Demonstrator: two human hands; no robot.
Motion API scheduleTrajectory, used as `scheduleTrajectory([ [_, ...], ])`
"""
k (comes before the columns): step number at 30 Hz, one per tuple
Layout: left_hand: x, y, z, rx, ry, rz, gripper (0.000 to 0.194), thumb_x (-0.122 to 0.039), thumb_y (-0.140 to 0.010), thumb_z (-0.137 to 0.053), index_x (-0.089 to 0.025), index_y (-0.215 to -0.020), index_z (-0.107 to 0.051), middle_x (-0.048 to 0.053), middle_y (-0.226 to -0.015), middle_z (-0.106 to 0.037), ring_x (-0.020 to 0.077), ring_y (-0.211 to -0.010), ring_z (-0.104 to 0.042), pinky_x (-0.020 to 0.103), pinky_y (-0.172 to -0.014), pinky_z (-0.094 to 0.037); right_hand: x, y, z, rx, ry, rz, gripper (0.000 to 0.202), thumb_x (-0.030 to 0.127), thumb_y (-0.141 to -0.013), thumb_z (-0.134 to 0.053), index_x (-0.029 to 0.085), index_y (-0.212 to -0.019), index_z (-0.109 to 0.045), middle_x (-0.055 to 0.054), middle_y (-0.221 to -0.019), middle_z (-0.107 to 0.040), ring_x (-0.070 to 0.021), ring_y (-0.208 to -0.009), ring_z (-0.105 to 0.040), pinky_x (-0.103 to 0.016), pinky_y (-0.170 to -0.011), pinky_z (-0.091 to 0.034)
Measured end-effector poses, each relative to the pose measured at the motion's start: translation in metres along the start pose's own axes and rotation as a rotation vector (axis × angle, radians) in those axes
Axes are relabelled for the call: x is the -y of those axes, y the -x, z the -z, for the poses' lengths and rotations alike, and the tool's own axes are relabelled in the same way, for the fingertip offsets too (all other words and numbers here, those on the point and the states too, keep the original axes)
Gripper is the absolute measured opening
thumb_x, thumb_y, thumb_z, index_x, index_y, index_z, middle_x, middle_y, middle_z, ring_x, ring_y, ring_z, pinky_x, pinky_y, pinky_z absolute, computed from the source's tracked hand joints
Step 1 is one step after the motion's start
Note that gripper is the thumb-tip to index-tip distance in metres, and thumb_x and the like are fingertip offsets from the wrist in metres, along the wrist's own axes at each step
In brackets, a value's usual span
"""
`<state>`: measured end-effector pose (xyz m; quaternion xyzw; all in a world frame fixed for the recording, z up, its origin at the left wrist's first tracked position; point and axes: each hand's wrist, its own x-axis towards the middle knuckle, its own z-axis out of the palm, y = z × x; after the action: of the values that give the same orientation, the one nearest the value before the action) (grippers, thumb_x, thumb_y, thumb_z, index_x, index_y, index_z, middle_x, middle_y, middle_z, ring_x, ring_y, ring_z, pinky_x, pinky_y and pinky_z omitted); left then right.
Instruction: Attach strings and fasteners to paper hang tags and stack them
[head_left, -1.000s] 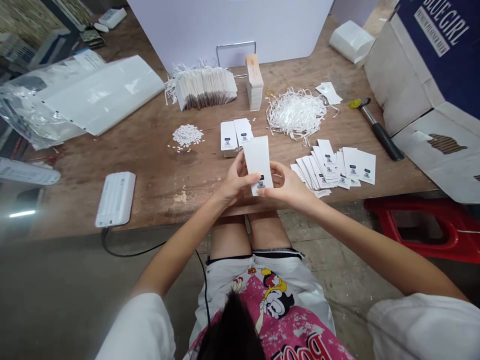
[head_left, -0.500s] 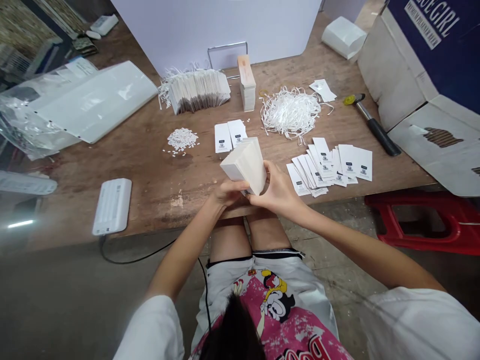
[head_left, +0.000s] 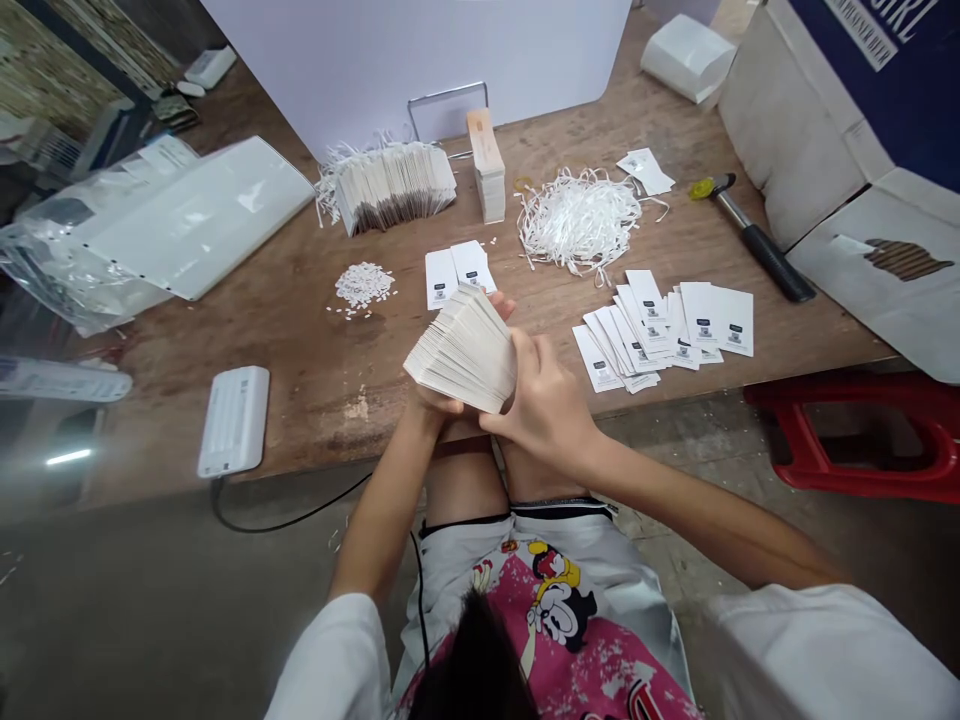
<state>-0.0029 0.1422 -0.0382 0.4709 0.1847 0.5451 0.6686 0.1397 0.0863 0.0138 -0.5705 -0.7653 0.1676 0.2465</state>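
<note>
A brown wooden table [head_left: 315, 360] spans the frame, scuffed near its front edge. A red plastic stool [head_left: 817, 440] stands at the right, over a gray floor [head_left: 187, 600]. A pale panel [head_left: 450, 50] rises at top center; light glares at far left.

White power bank [head_left: 234, 422], black cable [head_left: 259, 530] attached — red stool [head_left: 847, 481], cardboard box [head_left: 795, 125].

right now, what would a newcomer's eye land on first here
Probably the fanned stack of cards, held in the left hand and right hand near the table's front edge. Beyond it, a tangle of white strings stands out, then the black-handled hammer beside the cardboard box at right.
</note>
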Motion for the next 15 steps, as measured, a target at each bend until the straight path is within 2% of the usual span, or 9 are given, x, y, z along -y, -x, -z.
scheduleTrajectory([
  [4, 0.004, -0.001, -0.001, -0.118, -0.004, 0.020, 0.115, -0.061, -0.021, -0.087, -0.033, -0.126, -0.048, 0.007, -0.137, -0.049, 0.0342, -0.136, -0.040, 0.045, -0.109, -0.038, 0.003, 0.003, -0.003, -0.051, -0.014, 0.042, 0.088, 0.032, -0.064, -0.070, 0.009, -0.138, -0.028, -0.018, -0.109, -0.049, -0.0356, -0.096, -0.056, -0.050, -0.080, -0.052],
  [6, 0.002, -0.002, -0.003, -0.147, 0.000, 0.015, 0.114, -0.060, -0.017, -0.087, -0.034, -0.121, -0.051, 0.006, -0.127, -0.055, 0.0327, -0.130, -0.047, 0.044, -0.106, -0.042, 0.003, 0.003, -0.002, -0.056, -0.039, 0.038, 0.088, 0.031, -0.065, -0.070, 0.012, -0.139, -0.028, -0.018, -0.111, -0.050, -0.0359, -0.098, -0.056, -0.051, -0.083, -0.051],
  [8, -0.003, -0.003, -0.005, -0.162, -0.003, 0.065, 0.109, -0.056, -0.016, -0.088, -0.032, -0.117, -0.055, 0.005, -0.118, -0.061, 0.0333, -0.125, -0.052, 0.043, -0.102, -0.045, 0.001, 0.000, 0.001, -0.044, -0.072, -0.005, 0.087, 0.031, -0.064, -0.071, 0.014, -0.139, -0.031, -0.017, -0.112, -0.050, -0.0352, -0.097, -0.057, -0.051, -0.082, -0.051],
  [12, -0.013, -0.013, -0.018, -0.261, -0.038, 0.353, 0.078, -0.042, -0.033, -0.088, -0.022, -0.103, -0.062, 0.007, -0.100, -0.070, 0.0361, -0.109, -0.061, 0.044, -0.090, -0.051, -0.015, -0.015, 0.008, 0.035, -0.275, -0.150, 0.076, 0.036, -0.059, -0.073, 0.014, -0.126, -0.046, -0.016, -0.110, -0.056, -0.0346, -0.099, -0.058, -0.049, -0.081, -0.051],
  [15, -0.017, -0.032, -0.035, -0.347, -0.056, 0.380, 0.058, -0.034, -0.045, -0.085, -0.018, -0.096, -0.063, 0.004, -0.086, -0.071, 0.0282, -0.089, -0.067, 0.039, -0.080, -0.053, -0.035, -0.032, 0.014, 0.119, -0.558, -0.269, 0.063, 0.038, -0.059, -0.074, 0.015, -0.114, -0.053, -0.013, -0.109, -0.063, -0.0299, -0.101, -0.060, -0.045, -0.087, -0.051],
])
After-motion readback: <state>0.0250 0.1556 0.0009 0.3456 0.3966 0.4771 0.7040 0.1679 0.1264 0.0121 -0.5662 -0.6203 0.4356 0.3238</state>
